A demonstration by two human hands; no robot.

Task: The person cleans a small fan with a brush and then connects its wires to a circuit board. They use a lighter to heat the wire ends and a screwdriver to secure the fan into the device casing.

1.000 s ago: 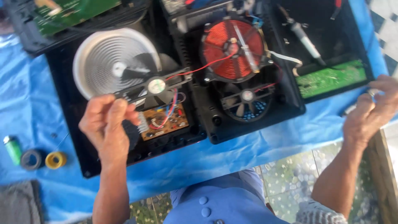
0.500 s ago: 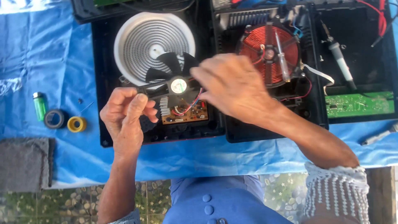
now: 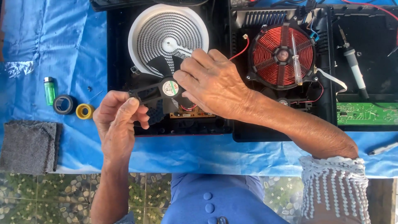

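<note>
Holding the black cooling fan (image 3: 166,89) above the opened cooker base (image 3: 120,49), the left hand (image 3: 118,124) is clamped on its frame end while the right hand (image 3: 211,83) is closed over its hub. Fan handling is judged under way; seating calls for alignment over the circuit board (image 3: 192,113).

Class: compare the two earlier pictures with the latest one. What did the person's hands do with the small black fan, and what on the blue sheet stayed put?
The right hand came in from the far right edge, across the open cookers, and took hold of the black fan. The left hand kept gripping the fan's frame throughout. The tape rolls, green lighter and copper coil did not shift.
</note>
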